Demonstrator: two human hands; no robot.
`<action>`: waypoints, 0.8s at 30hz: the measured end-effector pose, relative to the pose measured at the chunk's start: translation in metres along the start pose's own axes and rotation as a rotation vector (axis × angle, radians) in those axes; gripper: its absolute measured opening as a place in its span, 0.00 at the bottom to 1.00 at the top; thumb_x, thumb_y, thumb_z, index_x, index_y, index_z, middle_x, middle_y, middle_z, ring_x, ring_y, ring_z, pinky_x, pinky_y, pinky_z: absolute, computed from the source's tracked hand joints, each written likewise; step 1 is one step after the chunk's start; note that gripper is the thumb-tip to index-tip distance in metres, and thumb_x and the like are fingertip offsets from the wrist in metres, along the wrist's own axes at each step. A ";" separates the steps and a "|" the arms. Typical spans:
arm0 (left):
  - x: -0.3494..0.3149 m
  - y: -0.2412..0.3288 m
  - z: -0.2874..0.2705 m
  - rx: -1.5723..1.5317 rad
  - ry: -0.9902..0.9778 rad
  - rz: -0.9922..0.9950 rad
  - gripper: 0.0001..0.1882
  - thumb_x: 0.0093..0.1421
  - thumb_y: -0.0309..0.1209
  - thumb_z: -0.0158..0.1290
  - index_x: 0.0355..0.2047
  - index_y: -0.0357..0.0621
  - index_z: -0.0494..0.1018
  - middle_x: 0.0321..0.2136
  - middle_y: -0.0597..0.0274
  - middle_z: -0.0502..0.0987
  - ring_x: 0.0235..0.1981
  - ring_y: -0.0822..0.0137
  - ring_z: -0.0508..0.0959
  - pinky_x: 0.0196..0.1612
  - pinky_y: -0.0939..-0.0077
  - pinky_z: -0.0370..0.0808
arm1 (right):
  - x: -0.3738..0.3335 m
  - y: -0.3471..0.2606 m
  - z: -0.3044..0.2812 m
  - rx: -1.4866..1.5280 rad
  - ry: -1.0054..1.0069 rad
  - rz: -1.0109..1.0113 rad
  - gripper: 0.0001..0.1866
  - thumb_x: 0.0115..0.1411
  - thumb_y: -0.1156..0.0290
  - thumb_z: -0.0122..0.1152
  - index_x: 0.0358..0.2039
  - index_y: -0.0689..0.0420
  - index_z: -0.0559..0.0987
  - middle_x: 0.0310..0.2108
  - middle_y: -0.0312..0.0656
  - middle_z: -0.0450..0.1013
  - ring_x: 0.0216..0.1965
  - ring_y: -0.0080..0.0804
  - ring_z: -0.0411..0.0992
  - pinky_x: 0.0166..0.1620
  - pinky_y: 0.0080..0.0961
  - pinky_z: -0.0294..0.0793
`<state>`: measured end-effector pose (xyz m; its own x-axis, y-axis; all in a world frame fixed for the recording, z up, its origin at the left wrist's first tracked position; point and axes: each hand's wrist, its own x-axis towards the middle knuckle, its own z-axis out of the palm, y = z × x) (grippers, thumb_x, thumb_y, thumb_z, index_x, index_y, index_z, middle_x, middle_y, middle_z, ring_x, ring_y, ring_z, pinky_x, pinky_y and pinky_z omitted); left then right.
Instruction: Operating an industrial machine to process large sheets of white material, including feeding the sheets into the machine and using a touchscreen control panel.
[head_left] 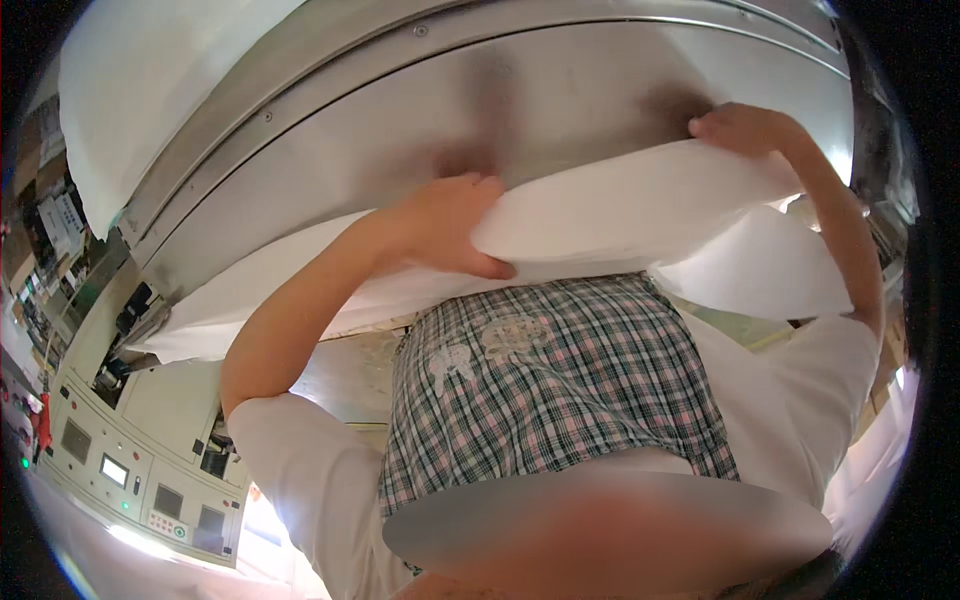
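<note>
A long white cloth [620, 205] runs across in front of my body, along the foot of a smooth metal panel [590, 95]. My left hand [445, 225] grips it near the middle, its thumb on the near side and its fingers over the upper edge. Farther right, my right hand [750, 130] is bent over the cloth's upper edge, with its fingertips close to the metal; its thumb is hidden. Below my right forearm hangs a loose white fold [765, 265]. Blurred reflections of both hands show in the panel.
Another white cloth [160, 90] hangs over the metal at the upper left. At the lower left stands a pale control cabinet [150, 470] with a lit screen and buttons. A checked apron [560, 380] covers my front, close to the cloth.
</note>
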<state>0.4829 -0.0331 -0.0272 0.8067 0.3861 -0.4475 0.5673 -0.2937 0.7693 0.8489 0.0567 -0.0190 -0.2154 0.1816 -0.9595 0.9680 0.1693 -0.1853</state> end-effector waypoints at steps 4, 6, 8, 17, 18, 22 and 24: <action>0.010 -0.008 -0.013 -0.259 -0.254 -0.261 0.41 0.39 0.53 0.58 0.47 0.37 0.62 0.39 0.47 0.71 0.43 0.52 0.71 0.47 0.66 0.66 | 0.001 0.029 -0.017 0.110 -0.037 0.192 0.30 0.59 0.43 0.35 0.36 0.58 0.74 0.34 0.45 0.70 0.40 0.34 0.68 0.46 0.26 0.64; 0.010 -0.015 -0.013 -0.283 -0.184 -0.231 0.41 0.39 0.52 0.58 0.47 0.37 0.62 0.36 0.48 0.73 0.41 0.53 0.72 0.46 0.67 0.67 | 0.001 0.057 -0.012 0.240 0.067 0.067 0.29 0.58 0.43 0.38 0.37 0.58 0.73 0.34 0.43 0.70 0.41 0.32 0.67 0.47 0.24 0.63; 0.010 -0.011 -0.018 -0.353 -0.196 -0.265 0.42 0.38 0.52 0.59 0.49 0.38 0.61 0.39 0.47 0.72 0.43 0.54 0.71 0.47 0.67 0.67 | -0.010 0.067 -0.006 0.368 0.172 -0.063 0.29 0.57 0.43 0.41 0.38 0.58 0.73 0.35 0.41 0.69 0.42 0.30 0.66 0.47 0.23 0.62; -0.023 0.001 -0.020 -0.181 0.230 -0.175 0.28 0.47 0.42 0.57 0.47 0.42 0.66 0.44 0.53 0.69 0.47 0.55 0.67 0.49 0.67 0.64 | -0.127 -0.007 0.018 0.209 0.804 -0.240 0.18 0.53 0.64 0.57 0.41 0.60 0.71 0.41 0.38 0.68 0.46 0.28 0.64 0.51 0.25 0.58; -0.032 0.005 -0.018 -0.176 0.224 -0.152 0.28 0.47 0.42 0.57 0.47 0.42 0.66 0.44 0.53 0.69 0.47 0.55 0.67 0.49 0.67 0.64 | -0.129 -0.009 0.031 0.208 0.940 -0.180 0.11 0.55 0.73 0.52 0.39 0.62 0.72 0.40 0.40 0.69 0.44 0.31 0.66 0.48 0.25 0.61; -0.096 0.022 0.005 0.143 0.598 -0.294 0.22 0.50 0.38 0.54 0.45 0.46 0.67 0.45 0.56 0.69 0.49 0.54 0.65 0.52 0.58 0.59 | -0.103 -0.031 0.089 0.446 1.122 -0.352 0.11 0.57 0.76 0.47 0.39 0.62 0.73 0.43 0.45 0.69 0.47 0.36 0.66 0.49 0.26 0.63; -0.117 0.017 0.023 0.267 0.729 -0.321 0.21 0.51 0.37 0.53 0.45 0.47 0.68 0.46 0.57 0.68 0.49 0.53 0.64 0.52 0.53 0.56 | -0.098 -0.051 0.099 0.370 1.207 -0.354 0.12 0.58 0.76 0.44 0.42 0.61 0.73 0.47 0.47 0.68 0.53 0.38 0.62 0.53 0.28 0.61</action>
<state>0.4017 -0.1039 0.0279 0.3421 0.9277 -0.1492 0.8452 -0.2344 0.4802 0.8331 -0.0660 0.0639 -0.2558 0.9626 -0.0894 0.7716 0.1476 -0.6188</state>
